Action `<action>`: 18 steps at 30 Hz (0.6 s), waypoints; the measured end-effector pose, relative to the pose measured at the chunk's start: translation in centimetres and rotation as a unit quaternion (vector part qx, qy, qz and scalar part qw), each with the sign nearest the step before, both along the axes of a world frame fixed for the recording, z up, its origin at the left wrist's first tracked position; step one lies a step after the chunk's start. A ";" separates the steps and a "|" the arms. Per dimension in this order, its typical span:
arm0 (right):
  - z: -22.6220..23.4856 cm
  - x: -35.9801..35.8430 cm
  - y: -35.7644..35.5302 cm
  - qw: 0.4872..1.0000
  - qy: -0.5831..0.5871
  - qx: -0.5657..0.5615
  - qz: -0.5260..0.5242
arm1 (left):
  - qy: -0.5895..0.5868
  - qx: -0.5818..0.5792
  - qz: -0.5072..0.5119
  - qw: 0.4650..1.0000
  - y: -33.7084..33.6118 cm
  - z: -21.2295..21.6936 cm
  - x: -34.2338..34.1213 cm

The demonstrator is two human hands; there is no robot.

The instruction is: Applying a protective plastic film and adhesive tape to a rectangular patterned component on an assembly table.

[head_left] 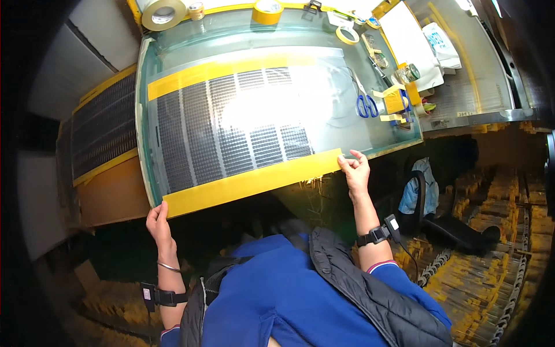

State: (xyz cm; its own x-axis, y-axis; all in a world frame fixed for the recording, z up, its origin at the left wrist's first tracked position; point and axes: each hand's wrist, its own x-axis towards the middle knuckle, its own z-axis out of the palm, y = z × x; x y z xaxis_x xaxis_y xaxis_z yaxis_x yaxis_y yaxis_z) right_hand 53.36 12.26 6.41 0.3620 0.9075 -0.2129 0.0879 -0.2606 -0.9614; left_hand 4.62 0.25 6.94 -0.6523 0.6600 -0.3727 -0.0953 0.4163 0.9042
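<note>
My left hand is closed in a pinch on the left end of a wide yellow tape strip. At the strip's other end, my right hand pinches the corner between thumb and fingers. The strip runs along the near edge of a clear sheet with dark, finely patterned columns and reaches past the table's front edge. Another yellow tape band borders the sheet's far edge. Under it all is a glass-topped table. Bright glare hides part of the pattern.
Blue-handled scissors lie right of the sheet, by a yellow tape dispenser. Tape rolls and a glass jar stand along the far and right edges. Another patterned sheet rests at left. A black chair is at right.
</note>
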 end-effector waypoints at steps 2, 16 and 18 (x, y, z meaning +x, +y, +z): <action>0.2 0.1 -0.1 1.000 -0.003 -0.010 -0.005 | 0.001 -0.002 -0.002 1.000 0.2 0.3 0.3; -0.2 0.0 -0.1 0.998 -0.063 0.000 0.002 | 0.019 -0.003 0.006 1.000 -0.1 -0.2 0.3; -0.2 -0.3 -0.1 0.996 -0.084 0.007 0.006 | 0.046 -0.012 0.000 0.999 -0.5 -1.3 -0.4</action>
